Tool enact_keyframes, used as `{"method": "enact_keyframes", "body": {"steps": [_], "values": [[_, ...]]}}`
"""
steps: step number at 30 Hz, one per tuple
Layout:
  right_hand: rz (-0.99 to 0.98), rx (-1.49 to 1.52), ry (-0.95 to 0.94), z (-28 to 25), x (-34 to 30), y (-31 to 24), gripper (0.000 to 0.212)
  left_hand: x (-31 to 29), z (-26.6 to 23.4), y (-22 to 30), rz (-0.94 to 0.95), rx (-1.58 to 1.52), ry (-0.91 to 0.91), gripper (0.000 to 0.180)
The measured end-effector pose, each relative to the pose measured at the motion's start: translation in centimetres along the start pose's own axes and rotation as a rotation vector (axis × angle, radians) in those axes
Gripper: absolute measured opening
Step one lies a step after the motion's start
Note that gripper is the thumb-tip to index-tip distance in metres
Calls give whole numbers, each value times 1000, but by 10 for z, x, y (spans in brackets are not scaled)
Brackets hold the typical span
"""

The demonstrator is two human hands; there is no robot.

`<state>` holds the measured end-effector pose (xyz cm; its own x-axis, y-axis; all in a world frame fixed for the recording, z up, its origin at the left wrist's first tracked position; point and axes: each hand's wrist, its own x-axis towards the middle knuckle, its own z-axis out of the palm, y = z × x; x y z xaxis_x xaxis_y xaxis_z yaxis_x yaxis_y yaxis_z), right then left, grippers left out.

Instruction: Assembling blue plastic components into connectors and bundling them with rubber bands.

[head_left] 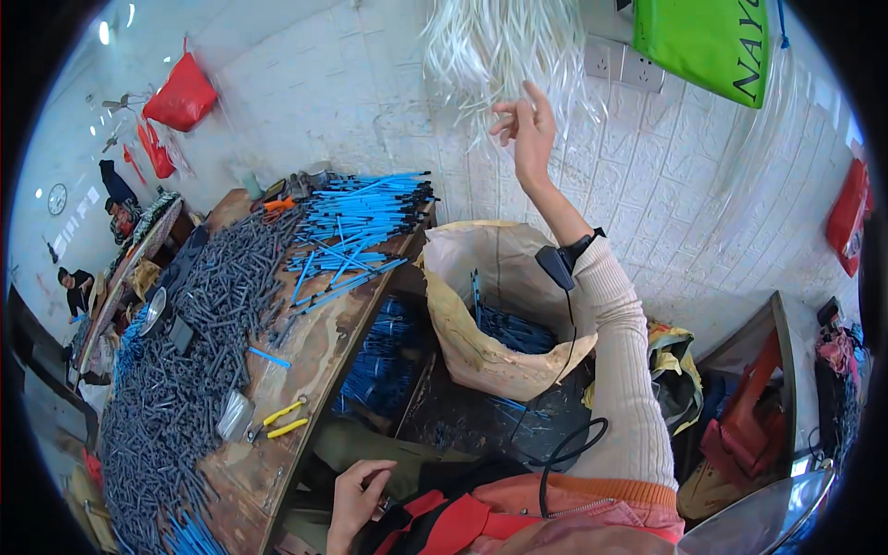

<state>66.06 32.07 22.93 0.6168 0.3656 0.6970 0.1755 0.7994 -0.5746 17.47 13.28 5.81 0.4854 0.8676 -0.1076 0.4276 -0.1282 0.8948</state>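
Note:
My right hand [527, 129] is raised in front of the white wall, just below a hanging bunch of thin, pale, shiny strips [504, 55]. Its forefinger points up and the other fingers are bent apart, with nothing seen between them. A dark band with a small black device [557, 266] is on that wrist. Low in front of my body, beside the table edge, my left hand [359, 499] is loosely curled. Its thumb and forefinger stand slightly apart and nothing shows between them; its other fingers are partly hidden.
The wooden table [310, 370] carries a heap of dark grey parts [185, 398], blue rods with black ends [365, 213] and yellow-handled pliers [282, 418]. An open paper sack [462, 347] holds more blue rods. A green bag [703, 46] hangs right. Other people sit far left.

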Motion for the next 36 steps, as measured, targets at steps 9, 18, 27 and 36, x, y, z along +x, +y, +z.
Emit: {"method": "enact_keyframes", "body": {"steps": [9, 18, 27, 36], "values": [[-390, -1083, 234, -33, 73, -35, 27, 3, -5, -3, 15, -41, -57, 17], [-738, -1502, -324, -26, 9, -33, 20, -21, -10, -17, 113, -137, -35, 17], [-546, -1017, -1054, 123, -191, -51, 15, -69, -21, -67, 73, -369, 139, 17], [-307, -352, -10, 65, 36, -79, 30, -63, -29, -78, 9, -428, 57, 18]]}}
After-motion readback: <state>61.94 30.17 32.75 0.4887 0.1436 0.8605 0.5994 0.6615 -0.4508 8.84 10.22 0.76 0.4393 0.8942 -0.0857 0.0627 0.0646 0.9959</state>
